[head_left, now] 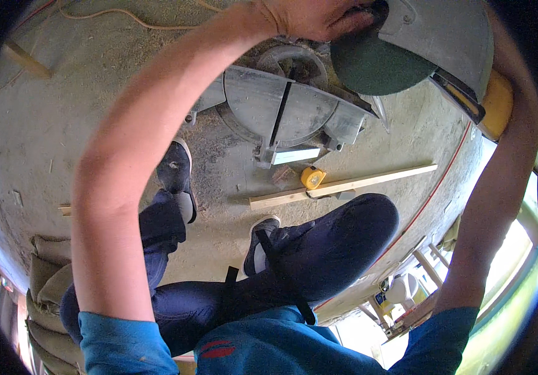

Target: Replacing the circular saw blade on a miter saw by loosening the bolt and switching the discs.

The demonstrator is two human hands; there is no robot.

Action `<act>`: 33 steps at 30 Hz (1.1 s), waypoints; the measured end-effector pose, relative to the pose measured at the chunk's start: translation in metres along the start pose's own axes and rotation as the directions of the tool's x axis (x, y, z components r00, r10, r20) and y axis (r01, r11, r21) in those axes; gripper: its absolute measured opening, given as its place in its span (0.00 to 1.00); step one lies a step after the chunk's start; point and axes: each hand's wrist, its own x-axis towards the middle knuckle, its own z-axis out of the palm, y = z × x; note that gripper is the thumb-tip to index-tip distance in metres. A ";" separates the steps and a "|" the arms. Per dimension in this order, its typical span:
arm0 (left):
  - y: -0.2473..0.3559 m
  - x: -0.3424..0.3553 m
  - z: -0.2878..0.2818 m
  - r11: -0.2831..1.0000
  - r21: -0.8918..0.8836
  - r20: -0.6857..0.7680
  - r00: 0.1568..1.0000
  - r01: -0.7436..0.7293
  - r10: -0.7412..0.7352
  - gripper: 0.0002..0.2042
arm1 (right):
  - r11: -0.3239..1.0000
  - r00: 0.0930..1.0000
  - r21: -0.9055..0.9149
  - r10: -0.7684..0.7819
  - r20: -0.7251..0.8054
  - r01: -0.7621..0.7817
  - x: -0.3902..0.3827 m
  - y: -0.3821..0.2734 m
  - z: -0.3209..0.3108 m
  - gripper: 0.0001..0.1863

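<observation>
Both my arms are raised in front of me. My left hand is at the top, its fingers curled over the dark edge of a grey shell-like thing. This thing has a rounded dark green flap and a black slotted strip along its lower edge; I cannot tell its kind. A rounded yellow part shows beside it, by my right forearm. My right hand is hidden behind the grey thing. Below, on the floor, lies the grey metal base of a mitre saw, with a dark slot across its round table.
A yellow tape measure stands against a long wooden strip near my bent knee. An orange cord runs along the far floor. Another wood piece lies far left. Stacked sacks are at my left.
</observation>
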 end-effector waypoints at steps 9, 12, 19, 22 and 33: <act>0.023 -0.010 0.012 0.827 -0.469 0.030 0.942 0.310 -0.336 0.18 | 0.998 0.991 -0.056 -0.004 0.136 0.011 0.010 -0.034 -0.011 0.24; 0.015 -0.021 0.026 0.817 -0.523 -0.065 0.945 0.242 -0.321 0.20 | 0.996 0.982 -0.083 0.029 0.188 -0.013 0.004 -0.036 -0.016 0.25; 0.010 -0.030 0.020 0.637 -0.654 0.017 0.849 0.409 -0.528 0.12 | 0.981 0.929 -0.154 0.165 0.333 -0.119 -0.020 -0.017 -0.025 0.26; 0.019 -0.027 0.031 0.764 -0.492 -0.187 0.806 0.417 -0.561 0.14 | 0.976 0.906 -0.157 0.198 0.374 -0.149 -0.025 -0.010 -0.028 0.27; 0.073 0.002 -0.009 -0.280 -0.779 0.522 0.332 0.561 -0.786 0.13 | 0.985 0.851 -0.114 0.171 0.497 -0.131 -0.023 0.005 -0.032 0.31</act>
